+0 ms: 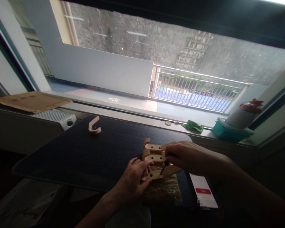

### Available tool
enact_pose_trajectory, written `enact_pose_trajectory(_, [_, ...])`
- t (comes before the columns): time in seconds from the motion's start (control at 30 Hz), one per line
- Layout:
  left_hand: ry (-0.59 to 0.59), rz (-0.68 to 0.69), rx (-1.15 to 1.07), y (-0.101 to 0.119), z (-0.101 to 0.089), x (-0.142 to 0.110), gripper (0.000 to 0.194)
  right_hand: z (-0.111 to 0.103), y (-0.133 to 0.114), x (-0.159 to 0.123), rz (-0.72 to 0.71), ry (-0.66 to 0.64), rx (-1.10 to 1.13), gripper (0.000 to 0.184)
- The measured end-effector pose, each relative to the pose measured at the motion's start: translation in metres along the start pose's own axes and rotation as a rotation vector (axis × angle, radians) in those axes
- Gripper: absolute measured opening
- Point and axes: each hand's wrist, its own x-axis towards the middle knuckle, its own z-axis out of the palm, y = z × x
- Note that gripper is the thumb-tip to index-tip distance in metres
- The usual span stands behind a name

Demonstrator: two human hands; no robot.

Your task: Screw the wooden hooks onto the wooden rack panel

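Note:
Three pale wooden hooks [156,158] with dark holes lie side by side near the table's front right edge. My left hand [135,175] is closed around the left end of the nearest hook [156,175], fingers on top and thumb along its near side. In my right hand [184,155] is a small dark screwdriver [166,163], pointing down, its tip at a hole in that same hook. My fist covers most of its handle. Beneath the hooks lies a brownish bundle [165,190] in clear plastic. A separate wooden hook [94,126] rests at the table's far left, with small screws beside or inside its curve.
The dark table [68,152] stands against a window sill. A phone [204,191] with a lit screen lies right of the bundle. On the sill are a green cloth [193,126], a teal box [230,131] and a grey bottle [243,115]. A brown envelope [35,100] lies left.

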Motion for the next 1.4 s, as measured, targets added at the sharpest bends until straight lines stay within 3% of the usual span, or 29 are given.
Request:
enact_pose_trajectory(0.1, [0.014,0.005,0.004,0.000,0.000,0.000,0.048,0.000,-0.001,0.002,-0.068,-0.039,0.012,0.028])
enact_pose_trajectory(0.5, [0.069,0.036,-0.012,0.001,-0.001,0.001,0.055,0.003,-0.005,0.001,-0.031,-0.025,0.018,0.022])
enact_pose_trajectory(0.6, [0.217,0.073,0.047,0.008,-0.005,-0.008,0.056,0.008,-0.008,0.003,-0.008,0.002,-0.025,0.025])
enact_pose_trajectory(0.7, [0.446,0.178,0.129,0.025,-0.001,-0.025,0.030,0.017,-0.005,0.004,0.016,0.062,-0.037,0.023])
enact_pose_trajectory(0.73, [0.471,0.245,0.133,0.031,0.005,-0.030,0.021,0.020,-0.003,0.005,0.028,0.090,-0.026,0.021])
enact_pose_trajectory(0.83, [0.361,0.495,0.177,0.043,0.033,-0.038,0.014,0.030,0.003,0.005,0.068,0.167,0.034,0.019])
enact_pose_trajectory(0.87, [0.347,0.518,0.223,0.043,0.043,-0.038,0.016,0.033,0.005,0.006,0.084,0.182,0.054,0.018])
enact_pose_trajectory(0.93, [0.423,0.462,0.322,0.037,0.062,-0.035,0.021,0.037,0.008,0.006,0.114,0.207,0.079,0.016])
enact_pose_trajectory(1.03, [0.416,0.423,0.390,0.021,0.073,-0.026,0.020,0.039,0.009,0.008,0.130,0.233,0.074,0.013])
enact_pose_trajectory(1.13, [0.379,0.371,0.382,0.006,0.070,-0.015,0.017,0.037,0.009,0.020,0.116,0.255,0.055,0.010])
enact_pose_trajectory(1.27, [0.306,0.192,0.328,-0.003,0.060,0.003,0.021,0.035,0.012,0.055,0.088,0.341,0.026,0.009])
enact_pose_trajectory(1.4, [0.145,0.152,0.196,0.007,0.024,0.020,0.017,0.035,0.019,0.086,0.130,0.370,0.014,0.010])
